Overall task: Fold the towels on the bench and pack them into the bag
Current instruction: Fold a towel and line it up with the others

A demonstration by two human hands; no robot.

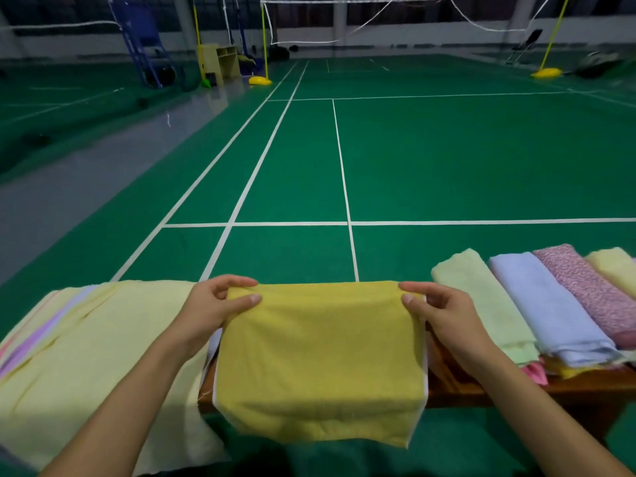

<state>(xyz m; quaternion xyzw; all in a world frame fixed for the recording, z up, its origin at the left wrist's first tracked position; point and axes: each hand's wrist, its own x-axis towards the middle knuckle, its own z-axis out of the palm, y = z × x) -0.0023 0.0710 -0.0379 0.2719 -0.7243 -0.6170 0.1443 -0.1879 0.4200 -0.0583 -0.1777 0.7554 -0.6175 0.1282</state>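
Right now a mustard-yellow towel [320, 363] is lying across the middle of the wooden bench [481, 387], its near edge hanging over the front of the bench toward the person and its far edge being held up at both corners. The left hand [215, 306] is pinching the far left corner, thumb on top of the cloth and fingers curled round the fold behind it; the right hand [435, 311] is doing the same at the far right corner, thumb pressing down on the fabric and fingers wrapping the edge. A thin white border is showing along the towel's left and right sides. Just to the left, touching the towel's side, a pale yellow towel [89, 356] is spreading loosely over a heap of unfolded cloth, with pink and lilac edges [44, 332] peeking out beneath it at the far left. To the right, four folded towels are lying side by side on the bench: a pale green one [481, 301] nearest the right hand, then a light blue one [550, 304], a pink speckled one [595, 290], and a pale yellow one [616, 266] cut off by the picture's edge. Beyond the bench a green court floor [447, 160] with white lines is stretching away toward a net [378, 15] strung between yellow posts [264, 43].
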